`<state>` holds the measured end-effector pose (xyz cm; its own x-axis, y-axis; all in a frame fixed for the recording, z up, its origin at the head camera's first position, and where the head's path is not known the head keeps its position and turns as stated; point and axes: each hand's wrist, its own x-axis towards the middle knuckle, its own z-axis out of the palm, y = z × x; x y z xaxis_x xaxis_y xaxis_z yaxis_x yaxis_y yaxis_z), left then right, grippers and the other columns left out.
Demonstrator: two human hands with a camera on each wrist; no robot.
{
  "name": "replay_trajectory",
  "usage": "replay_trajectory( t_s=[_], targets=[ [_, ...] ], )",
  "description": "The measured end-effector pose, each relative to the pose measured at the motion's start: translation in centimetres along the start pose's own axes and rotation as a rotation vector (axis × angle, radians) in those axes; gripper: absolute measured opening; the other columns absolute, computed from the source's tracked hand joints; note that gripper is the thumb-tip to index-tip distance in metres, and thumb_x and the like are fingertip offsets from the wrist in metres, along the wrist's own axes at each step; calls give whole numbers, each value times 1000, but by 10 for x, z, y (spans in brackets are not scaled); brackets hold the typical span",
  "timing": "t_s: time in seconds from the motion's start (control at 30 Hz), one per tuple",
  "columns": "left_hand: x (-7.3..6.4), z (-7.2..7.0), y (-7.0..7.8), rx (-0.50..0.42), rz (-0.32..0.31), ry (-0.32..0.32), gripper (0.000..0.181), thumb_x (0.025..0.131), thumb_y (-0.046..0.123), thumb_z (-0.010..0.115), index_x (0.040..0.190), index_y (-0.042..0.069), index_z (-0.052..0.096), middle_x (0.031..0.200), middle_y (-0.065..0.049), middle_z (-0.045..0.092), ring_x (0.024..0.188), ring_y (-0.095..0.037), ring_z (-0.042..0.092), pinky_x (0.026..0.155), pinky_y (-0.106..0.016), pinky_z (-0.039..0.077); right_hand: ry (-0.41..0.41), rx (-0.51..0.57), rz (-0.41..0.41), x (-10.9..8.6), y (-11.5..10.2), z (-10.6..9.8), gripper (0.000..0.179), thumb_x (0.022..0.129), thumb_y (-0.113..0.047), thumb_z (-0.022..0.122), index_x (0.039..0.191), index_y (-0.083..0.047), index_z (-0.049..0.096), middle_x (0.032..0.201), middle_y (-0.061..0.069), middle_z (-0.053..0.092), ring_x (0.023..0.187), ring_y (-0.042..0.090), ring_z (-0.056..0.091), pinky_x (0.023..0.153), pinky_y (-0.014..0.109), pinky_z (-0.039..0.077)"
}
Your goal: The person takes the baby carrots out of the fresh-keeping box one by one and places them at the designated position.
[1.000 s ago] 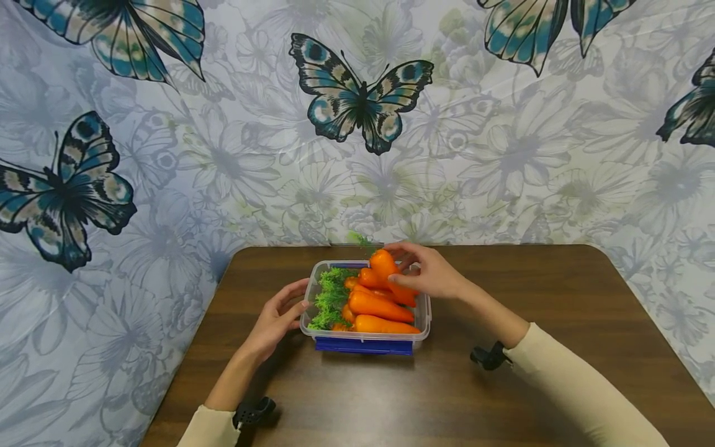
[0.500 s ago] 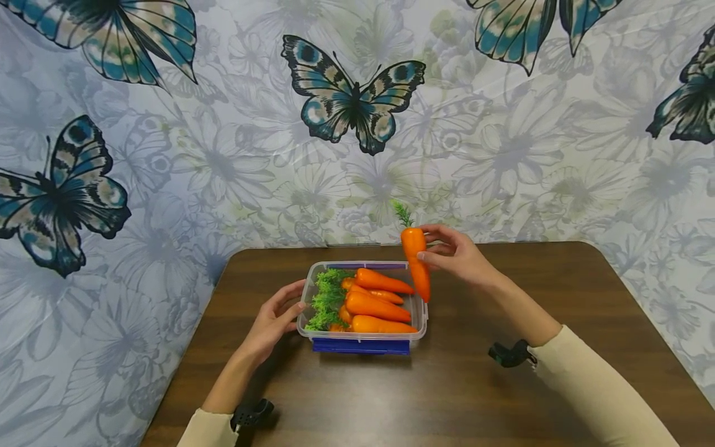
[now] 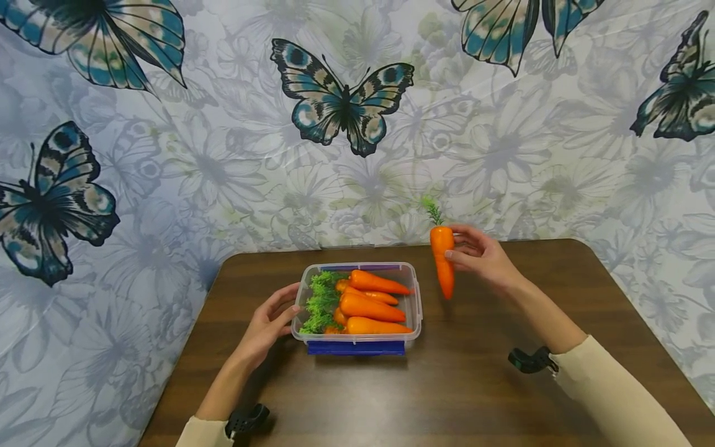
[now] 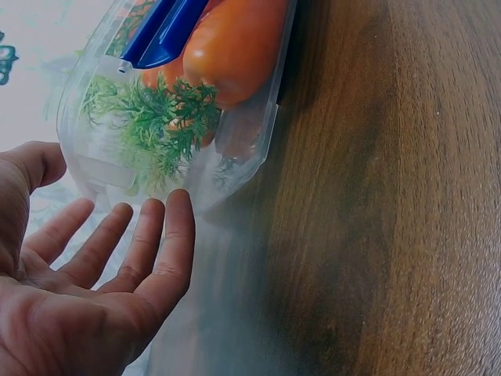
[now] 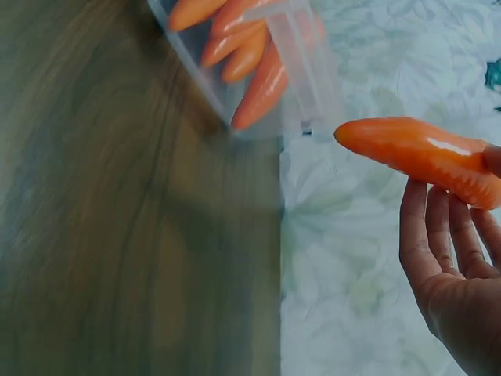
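My right hand point(image 3: 485, 256) pinches a carrot point(image 3: 442, 261) between thumb and fingers, to the right of a clear plastic container point(image 3: 357, 338). The carrot hangs tip down above the table, its green top point(image 3: 432, 211) pointing up. In the right wrist view the same carrot point(image 5: 415, 149) lies across the fingertips. Several more carrots point(image 3: 373, 307) with leafy greens point(image 3: 321, 304) at their left ends lie in the container. At the container's left wall, my left hand point(image 3: 267, 324) rests its fingertips, the thumb at the rim. In the left wrist view those fingers point(image 4: 168, 258) are only slightly bent.
A dark wooden table point(image 3: 357, 397) bears the container, which has a blue latch point(image 3: 355, 348) on its near side. Behind the table hangs a butterfly-patterned cloth point(image 3: 346, 186). Each wrist carries a black strap device point(image 3: 530, 360).
My right hand has lifted the carrot out of the container and carried it right, past the container's right wall, turning it upright. My left hand has stayed at the container.
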<state>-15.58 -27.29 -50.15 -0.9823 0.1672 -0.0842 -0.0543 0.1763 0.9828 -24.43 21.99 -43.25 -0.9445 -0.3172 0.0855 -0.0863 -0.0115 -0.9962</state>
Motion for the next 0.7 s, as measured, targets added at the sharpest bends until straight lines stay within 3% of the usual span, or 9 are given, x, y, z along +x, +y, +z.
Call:
replay_trajectory(
  t_s=[0.27, 0.5, 0.7],
  targets=[
    [0, -1, -1, 11, 10, -5, 57, 112, 27, 61, 165, 20, 42, 167, -16, 47, 125, -8, 66, 90, -33, 63, 114, -80, 59, -20, 8, -34, 53, 105, -16, 71, 153, -12, 51, 131, -4, 60, 104, 2, 77, 86, 28, 65],
    [1, -1, -4, 14, 8, -7, 56, 112, 28, 60, 165, 21, 42, 167, -15, 46, 123, -2, 66, 91, -31, 63, 157, -195, 108, -42, 16, -64, 59, 107, -26, 70, 159, -13, 47, 133, -10, 59, 107, 1, 71, 88, 25, 63],
    [3, -1, -4, 15, 3, -5, 57, 112, 29, 60, 165, 21, 42, 167, -15, 46, 123, -1, 66, 91, -31, 63, 198, -163, 108, -58, 25, -90, 52, 107, -21, 69, 155, -15, 49, 128, -11, 61, 104, 0, 72, 84, 25, 64]
  ],
)
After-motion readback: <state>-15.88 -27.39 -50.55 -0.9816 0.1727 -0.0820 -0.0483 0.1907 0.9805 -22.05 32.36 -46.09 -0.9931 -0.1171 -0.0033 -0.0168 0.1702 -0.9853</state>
